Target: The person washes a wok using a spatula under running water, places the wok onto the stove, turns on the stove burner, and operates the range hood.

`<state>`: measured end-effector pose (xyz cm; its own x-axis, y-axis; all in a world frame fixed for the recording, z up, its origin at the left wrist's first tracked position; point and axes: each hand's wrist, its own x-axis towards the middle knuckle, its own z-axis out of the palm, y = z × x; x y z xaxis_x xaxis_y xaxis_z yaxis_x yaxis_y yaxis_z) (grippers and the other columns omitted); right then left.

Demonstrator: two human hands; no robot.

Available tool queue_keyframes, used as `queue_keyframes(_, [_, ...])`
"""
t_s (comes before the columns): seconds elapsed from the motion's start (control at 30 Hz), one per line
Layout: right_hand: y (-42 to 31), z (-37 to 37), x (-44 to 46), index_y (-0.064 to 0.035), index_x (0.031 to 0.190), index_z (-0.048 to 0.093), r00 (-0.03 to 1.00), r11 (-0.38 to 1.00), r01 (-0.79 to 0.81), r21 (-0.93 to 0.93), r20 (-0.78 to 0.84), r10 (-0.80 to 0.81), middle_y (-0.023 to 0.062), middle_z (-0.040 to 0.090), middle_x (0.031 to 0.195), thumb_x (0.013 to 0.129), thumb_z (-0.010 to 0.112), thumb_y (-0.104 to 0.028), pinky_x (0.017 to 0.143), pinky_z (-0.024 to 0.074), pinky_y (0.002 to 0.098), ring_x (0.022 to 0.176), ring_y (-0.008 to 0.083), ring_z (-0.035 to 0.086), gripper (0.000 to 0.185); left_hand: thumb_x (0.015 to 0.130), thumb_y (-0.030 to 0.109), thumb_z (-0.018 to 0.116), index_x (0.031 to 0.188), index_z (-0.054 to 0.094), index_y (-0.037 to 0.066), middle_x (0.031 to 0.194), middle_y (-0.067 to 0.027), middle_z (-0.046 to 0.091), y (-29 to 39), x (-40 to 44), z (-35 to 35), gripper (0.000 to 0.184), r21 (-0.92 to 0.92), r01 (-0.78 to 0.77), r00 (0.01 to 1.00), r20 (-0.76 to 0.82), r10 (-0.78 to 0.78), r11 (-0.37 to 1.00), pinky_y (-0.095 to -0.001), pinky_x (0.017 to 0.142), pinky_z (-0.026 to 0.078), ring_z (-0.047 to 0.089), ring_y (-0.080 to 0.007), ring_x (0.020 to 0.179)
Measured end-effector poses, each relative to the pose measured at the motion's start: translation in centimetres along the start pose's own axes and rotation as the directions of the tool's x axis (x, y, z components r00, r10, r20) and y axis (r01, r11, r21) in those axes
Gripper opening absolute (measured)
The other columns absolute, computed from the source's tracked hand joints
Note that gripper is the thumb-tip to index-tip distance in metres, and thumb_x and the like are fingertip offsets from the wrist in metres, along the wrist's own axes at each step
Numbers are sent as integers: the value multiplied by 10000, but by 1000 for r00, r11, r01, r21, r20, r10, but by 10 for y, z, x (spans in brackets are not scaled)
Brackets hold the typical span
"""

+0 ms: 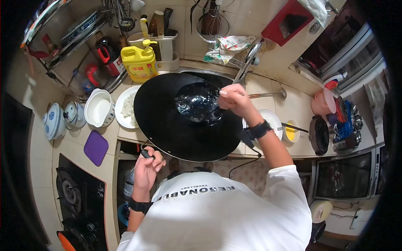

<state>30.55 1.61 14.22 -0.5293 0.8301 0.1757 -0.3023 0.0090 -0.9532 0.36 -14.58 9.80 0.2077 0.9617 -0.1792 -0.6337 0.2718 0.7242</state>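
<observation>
A large black wok (159, 113) is over the counter and sink, with a shiny pool of water (197, 102) rippling inside it. My left hand (148, 163) is closed around a black handle end (146, 153) by the wok's near left rim. Over at the far right rim, my right hand (234, 99) is closed with its fingers on the wok's edge; the exact grip is partly hidden. Behind the wok, the sink (209, 77) shows only a strip of its rim. A plate of white chopped food (128, 108) lies partly under the wok's left side.
Left are a white pot (99, 108), lidded pots (74, 114), a purple mat (96, 147) and a stove (81, 196). A yellow pump jug (139, 63) stands behind. A ladle (272, 95), white plate (270, 119) and bowl with yellow liquid (291, 133) are right.
</observation>
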Motion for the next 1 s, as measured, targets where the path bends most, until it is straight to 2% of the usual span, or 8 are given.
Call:
queue_keyframes(0.23, [-37,35,-6,-84,522,344,917,940,-121,-318,327,228,-60,297,492,886,546,-176,433,207,235,463,41,272,426,805,161,453,854,366,146,628,20,347,4,2,4,101,32,-6,1000,-21,7,999,-300,692,342,351,-103,558])
queue_keyframes(0.3, [-38,42,-5,-64,527,330,906,927,-166,-335,319,278,-52,288,495,889,544,-185,435,203,251,470,50,256,438,805,159,455,853,367,146,628,20,346,4,2,5,102,29,-1,1000,-17,2,1000,-298,691,342,350,-103,558])
queue_keyframes(0.37, [-13,45,-2,-26,547,328,977,849,-49,-526,150,149,-17,268,498,891,542,-196,441,208,277,479,73,246,440,804,160,458,855,367,145,627,20,344,4,2,6,105,27,-11,1000,-8,11,1000,-297,689,341,347,-102,558])
queue_keyframes(0.43, [19,46,-4,4,580,334,981,745,138,-652,196,-10,56,238,513,880,554,-197,455,229,313,479,130,234,422,803,161,459,855,367,145,627,19,343,3,3,5,107,29,-9,1000,1,9,1000,-296,687,341,347,-102,558])
queue_keyframes(0.63, [-17,56,-9,-9,582,308,934,831,128,-541,348,83,49,230,520,896,530,-215,462,230,318,485,134,225,437,796,160,459,855,365,144,627,19,342,4,6,5,112,24,-12,1000,4,12,1000,-296,675,338,345,-103,557])
queue_keyframes(0.7, [-32,48,-15,-52,552,343,943,917,-46,-396,285,171,-39,277,513,905,529,-213,443,212,257,477,71,260,431,794,162,459,853,363,144,628,18,343,4,7,4,114,29,-13,1000,11,13,999,-296,673,338,344,-103,557])
queue_keyframes(0.8, [-20,26,-16,-69,541,363,976,975,-82,-208,183,121,-46,306,509,901,524,-204,435,207,239,465,53,261,416,791,163,457,848,358,144,627,19,345,4,7,4,116,31,-1,1000,20,0,1000,-297,676,339,345,-103,556])
queue_keyframes(1.0, [19,26,-13,-74,535,343,1000,926,-17,-378,-11,14,-54,322,511,888,542,-225,446,212,237,480,40,283,433,791,151,446,844,358,144,621,20,343,4,10,3,103,35,-5,999,43,3,999,-301,689,345,348,-102,549])
